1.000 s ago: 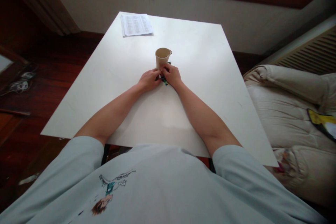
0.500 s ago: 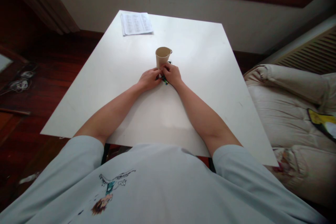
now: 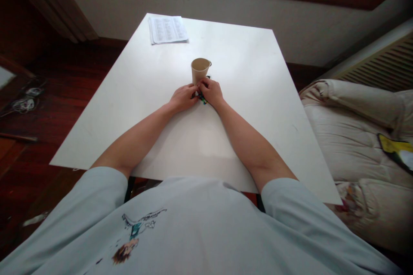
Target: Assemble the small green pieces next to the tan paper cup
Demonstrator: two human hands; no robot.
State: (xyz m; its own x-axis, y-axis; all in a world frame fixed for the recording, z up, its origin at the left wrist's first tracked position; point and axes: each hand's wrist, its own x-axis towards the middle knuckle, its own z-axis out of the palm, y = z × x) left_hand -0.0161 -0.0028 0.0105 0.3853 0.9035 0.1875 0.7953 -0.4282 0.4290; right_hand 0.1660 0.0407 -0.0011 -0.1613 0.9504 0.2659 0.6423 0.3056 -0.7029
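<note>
My L hand (image 3: 185, 96) comes in from 7 o'c. of the beige cup (image 3: 198, 77), my R hand (image 3: 211, 90) from 5 o'c. Both hands have fingers bent, tips close together just at the cup's near side. Looks like a pinch on smth. small, but whether either has a real grip I can't tell; too tiny & partly hidden. The dark-and-green bits (image 3: 202, 99) lie btwn my hands at 6 o'c. of the cup, on the worktop (image 3: 251, 68); 1 more dark bit (image 3: 208, 77) shows at approx. 4 o'c., just past my R fingers. Cup's upright, mouth up, its bottom out of sight.

Progress: I'd judge the handling is under way, not finished. Bits I can see are outside the cup; how many are dealt with or left, can't say. Papers (image 3: 168, 30) at 11 o'c., well apart, untouched.
</note>
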